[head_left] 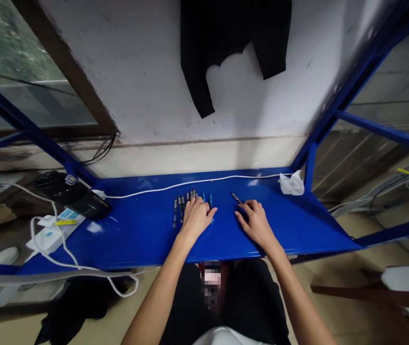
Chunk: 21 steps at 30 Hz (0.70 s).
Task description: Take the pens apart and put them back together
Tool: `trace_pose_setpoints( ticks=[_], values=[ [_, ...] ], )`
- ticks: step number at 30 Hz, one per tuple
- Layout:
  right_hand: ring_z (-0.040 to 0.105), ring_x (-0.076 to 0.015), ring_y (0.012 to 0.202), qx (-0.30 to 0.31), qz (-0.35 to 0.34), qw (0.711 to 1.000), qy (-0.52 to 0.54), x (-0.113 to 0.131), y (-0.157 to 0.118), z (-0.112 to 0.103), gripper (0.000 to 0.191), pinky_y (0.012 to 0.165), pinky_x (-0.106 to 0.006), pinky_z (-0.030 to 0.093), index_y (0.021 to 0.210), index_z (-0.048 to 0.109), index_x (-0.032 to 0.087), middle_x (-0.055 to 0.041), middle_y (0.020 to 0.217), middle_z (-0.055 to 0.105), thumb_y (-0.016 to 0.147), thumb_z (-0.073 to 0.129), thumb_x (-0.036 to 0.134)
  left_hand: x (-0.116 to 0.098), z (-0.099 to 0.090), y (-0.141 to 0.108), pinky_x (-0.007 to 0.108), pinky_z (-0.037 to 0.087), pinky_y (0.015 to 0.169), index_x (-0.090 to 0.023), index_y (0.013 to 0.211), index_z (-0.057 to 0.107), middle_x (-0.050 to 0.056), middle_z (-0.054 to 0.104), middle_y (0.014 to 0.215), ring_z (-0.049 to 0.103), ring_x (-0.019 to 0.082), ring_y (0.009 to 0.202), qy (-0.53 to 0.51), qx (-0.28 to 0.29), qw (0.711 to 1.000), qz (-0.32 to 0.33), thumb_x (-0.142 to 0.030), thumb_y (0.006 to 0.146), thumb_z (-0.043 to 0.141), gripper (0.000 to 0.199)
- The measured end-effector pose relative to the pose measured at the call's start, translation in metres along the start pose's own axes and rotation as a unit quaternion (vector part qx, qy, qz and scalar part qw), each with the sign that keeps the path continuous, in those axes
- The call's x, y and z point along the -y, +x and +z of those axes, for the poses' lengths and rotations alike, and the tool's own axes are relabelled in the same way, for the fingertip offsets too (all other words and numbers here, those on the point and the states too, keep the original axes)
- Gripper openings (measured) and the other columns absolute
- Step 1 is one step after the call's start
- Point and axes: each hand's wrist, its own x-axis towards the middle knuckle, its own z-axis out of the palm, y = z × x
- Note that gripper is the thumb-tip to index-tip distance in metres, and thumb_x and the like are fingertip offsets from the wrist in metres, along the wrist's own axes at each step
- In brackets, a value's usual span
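Several pens with black parts lie side by side on the blue table, left of centre. My left hand rests over the right part of this row, fingers forward and thumb spread, covering parts of the pens. Two blue pens show beside its fingers, partly hidden by the hand. Farther right, my right hand has its curled fingers on a single dark pen. The front of that pen points away to the left, and its rear end is hidden under the fingers.
A black bottle lies at the left edge near a white power strip with looped cable. A white cord runs along the table's back. Crumpled white plastic sits at the back right. Blue frame posts flank the table.
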Motion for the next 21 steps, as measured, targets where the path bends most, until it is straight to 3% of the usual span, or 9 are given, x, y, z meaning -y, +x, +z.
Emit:
trace_pose_setpoints(
  ticks=[6,9,17,19,21],
  values=[
    [0.062,-0.0369,0.115,0.004,0.003,1.0,0.003,0.001,0.0,-0.001,0.038,0.103,-0.057,0.053,0.133,0.073,0.026,-0.017,0.128,0.062,0.112,0.053,0.05,-0.002,-0.007,0.0,0.054,0.052,0.102,-0.018,0.084,0.079,0.018,0.073,0.108,0.067,0.038,0.111,0.019,0.039,0.999,-0.022,-0.04,0.107,0.064,0.035],
    [0.062,-0.036,0.114,0.0,0.001,1.0,-0.008,0.001,0.0,0.0,0.039,0.103,-0.056,0.053,0.133,0.073,0.024,-0.0171,0.128,0.062,0.112,0.052,0.05,-0.007,-0.011,0.004,0.055,0.052,0.105,-0.018,0.077,0.079,0.019,0.075,0.106,0.067,0.04,0.114,0.024,0.069,0.997,-0.031,-0.037,0.103,0.068,0.034],
    [0.063,-0.0346,0.116,-0.008,-0.004,1.0,-0.019,0.002,-0.001,-0.001,0.039,0.105,-0.053,0.054,0.136,0.07,0.02,-0.0177,0.132,0.06,0.113,0.054,0.047,-0.016,-0.017,0.006,0.053,0.051,0.104,-0.018,0.07,0.079,0.018,0.076,0.099,0.07,0.04,0.111,0.008,0.077,0.996,-0.052,-0.036,0.09,0.074,0.028],
    [0.063,-0.0353,0.117,-0.017,-0.004,1.0,-0.015,0.002,-0.001,-0.001,0.038,0.105,-0.054,0.055,0.137,0.069,0.021,-0.0178,0.131,0.061,0.112,0.055,0.047,-0.014,-0.018,0.005,0.053,0.05,0.103,-0.018,0.07,0.078,0.017,0.075,0.096,0.07,0.039,0.108,-0.031,0.068,0.996,-0.056,-0.035,0.088,0.076,0.025],
    [0.064,-0.0354,0.116,-0.029,-0.004,1.0,-0.006,0.002,-0.001,-0.001,0.038,0.105,-0.055,0.056,0.138,0.068,0.023,-0.0176,0.131,0.062,0.112,0.056,0.047,-0.01,-0.022,0.004,0.048,0.052,0.097,-0.02,0.072,0.078,0.012,0.073,0.093,0.07,0.032,0.098,-0.138,0.054,0.987,-0.061,-0.035,0.088,0.077,0.022]
  ],
)
